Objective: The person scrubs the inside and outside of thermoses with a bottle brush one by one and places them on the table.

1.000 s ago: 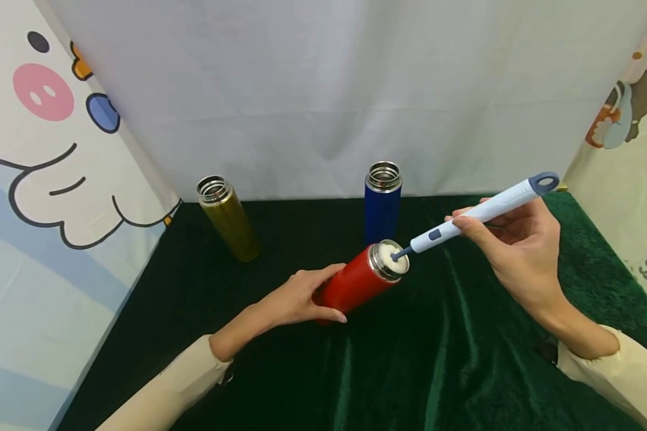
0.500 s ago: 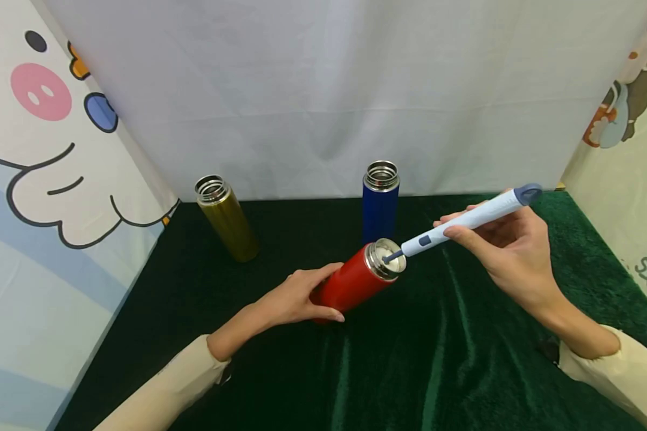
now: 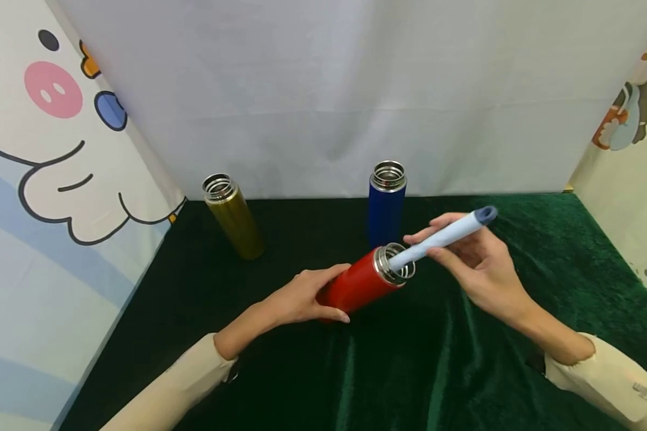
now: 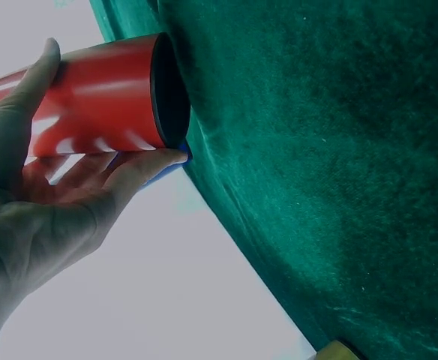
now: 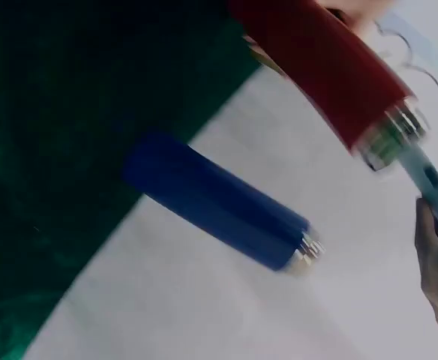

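Note:
My left hand [image 3: 302,296] grips the lower body of a red thermos bottle [image 3: 356,281], which leans to the right with its steel mouth facing the right hand. In the left wrist view the thumb lies on one side of the red wall and the fingers on the other, near the dark base. My right hand [image 3: 474,257] pinches the pale blue handle of a bottle brush [image 3: 450,233] between thumb and fingers. The brush's lower end goes into the bottle's mouth, so its white sponge head is hidden inside.
A blue thermos bottle [image 3: 386,212] stands uncapped behind the red one. Farther left stands an uncapped gold bottle [image 3: 237,224]. Dark green velvet cloth [image 3: 399,383] covers the table, and a white curtain [image 3: 302,96] hangs along the back.
The right hand has moved left and down, pushing the brush deeper into the red bottle. Its white head, visible at the mouth earlier, has gone inside. The left hand keeps its grip.

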`<state>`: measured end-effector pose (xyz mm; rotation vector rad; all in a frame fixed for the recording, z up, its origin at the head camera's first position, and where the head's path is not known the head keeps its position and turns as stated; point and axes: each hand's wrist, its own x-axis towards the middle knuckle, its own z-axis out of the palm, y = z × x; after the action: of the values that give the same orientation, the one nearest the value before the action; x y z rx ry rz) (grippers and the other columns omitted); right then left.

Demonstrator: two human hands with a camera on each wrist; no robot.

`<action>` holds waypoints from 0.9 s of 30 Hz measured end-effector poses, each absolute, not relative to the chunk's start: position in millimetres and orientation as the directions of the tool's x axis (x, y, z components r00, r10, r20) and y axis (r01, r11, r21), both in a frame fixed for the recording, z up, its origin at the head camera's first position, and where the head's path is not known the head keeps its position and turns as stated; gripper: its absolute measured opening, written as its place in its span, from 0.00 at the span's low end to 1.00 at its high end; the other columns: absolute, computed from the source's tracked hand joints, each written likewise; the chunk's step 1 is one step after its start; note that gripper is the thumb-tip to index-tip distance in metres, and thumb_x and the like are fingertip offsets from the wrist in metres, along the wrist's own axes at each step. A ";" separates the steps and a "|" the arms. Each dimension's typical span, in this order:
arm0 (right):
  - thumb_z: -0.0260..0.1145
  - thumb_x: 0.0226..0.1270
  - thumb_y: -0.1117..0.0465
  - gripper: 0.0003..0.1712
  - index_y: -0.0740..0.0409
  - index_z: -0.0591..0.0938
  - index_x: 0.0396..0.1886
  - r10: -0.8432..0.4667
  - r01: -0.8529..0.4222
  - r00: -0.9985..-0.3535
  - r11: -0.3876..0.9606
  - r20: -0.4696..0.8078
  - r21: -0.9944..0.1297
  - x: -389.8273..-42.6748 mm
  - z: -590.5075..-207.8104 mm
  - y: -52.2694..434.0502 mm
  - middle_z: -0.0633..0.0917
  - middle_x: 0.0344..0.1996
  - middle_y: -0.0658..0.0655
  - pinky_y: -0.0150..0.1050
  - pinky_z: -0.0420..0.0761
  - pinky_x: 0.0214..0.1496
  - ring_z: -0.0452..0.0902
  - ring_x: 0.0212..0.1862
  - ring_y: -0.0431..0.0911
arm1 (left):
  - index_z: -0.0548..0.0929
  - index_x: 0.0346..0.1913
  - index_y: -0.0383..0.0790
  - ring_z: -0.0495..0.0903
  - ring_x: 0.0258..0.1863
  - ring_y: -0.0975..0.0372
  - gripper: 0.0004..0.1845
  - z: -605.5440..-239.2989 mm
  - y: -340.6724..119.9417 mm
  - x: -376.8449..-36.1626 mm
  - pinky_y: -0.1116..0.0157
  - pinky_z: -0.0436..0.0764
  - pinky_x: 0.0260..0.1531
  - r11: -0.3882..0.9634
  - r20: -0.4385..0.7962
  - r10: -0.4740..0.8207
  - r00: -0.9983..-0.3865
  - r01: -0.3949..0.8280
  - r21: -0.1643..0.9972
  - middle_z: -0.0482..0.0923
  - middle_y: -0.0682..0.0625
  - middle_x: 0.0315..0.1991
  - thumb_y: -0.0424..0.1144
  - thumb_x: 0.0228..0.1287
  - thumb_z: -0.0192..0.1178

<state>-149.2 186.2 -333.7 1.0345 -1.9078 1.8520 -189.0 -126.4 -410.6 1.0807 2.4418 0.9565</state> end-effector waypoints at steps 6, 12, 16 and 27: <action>0.57 0.68 0.84 0.19 0.78 0.70 0.58 -0.098 -0.718 -0.637 -0.284 0.764 -0.635 -149.2 -311.0 199.6 0.89 0.44 0.64 0.40 0.86 0.56 0.90 0.46 0.52 | 0.64 0.76 0.52 0.80 0.61 0.59 0.42 -410.2 -126.5 -186.1 0.55 0.80 0.62 0.513 -0.029 0.738 -0.675 0.532 0.674 0.78 0.48 0.65 0.50 0.62 0.73; 0.58 0.66 0.86 0.19 0.80 0.71 0.56 0.063 -0.720 -0.648 -0.374 0.759 -0.584 -145.5 -293.0 216.0 0.90 0.40 0.68 0.41 0.87 0.54 0.91 0.42 0.54 | 0.66 0.73 0.53 0.82 0.58 0.60 0.40 -408.4 -124.4 -179.5 0.56 0.82 0.60 0.532 0.011 0.717 -0.697 0.559 0.636 0.80 0.49 0.63 0.49 0.61 0.74; 0.58 0.62 0.89 0.20 0.82 0.72 0.54 0.123 -0.702 -0.672 -0.421 0.730 -0.575 -144.0 -285.4 223.1 0.89 0.36 0.69 0.44 0.88 0.50 0.91 0.40 0.56 | 0.67 0.73 0.55 0.83 0.57 0.58 0.40 -408.5 -121.4 -173.5 0.54 0.83 0.59 0.570 0.052 0.679 -0.732 0.571 0.592 0.81 0.47 0.63 0.50 0.60 0.75; 0.64 0.63 0.82 0.22 0.73 0.73 0.56 0.419 -0.753 -0.651 -0.257 0.633 -0.605 -146.4 -271.0 248.2 0.86 0.35 0.66 0.40 0.90 0.42 0.90 0.35 0.51 | 0.70 0.71 0.58 0.85 0.55 0.55 0.41 -415.9 -129.5 -165.0 0.50 0.84 0.59 0.650 0.184 0.553 -0.813 0.559 0.514 0.82 0.47 0.63 0.48 0.55 0.78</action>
<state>-146.4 248.2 -271.0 0.4474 -1.2197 1.9749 -165.0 -129.5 -415.9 0.9646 2.8631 0.8978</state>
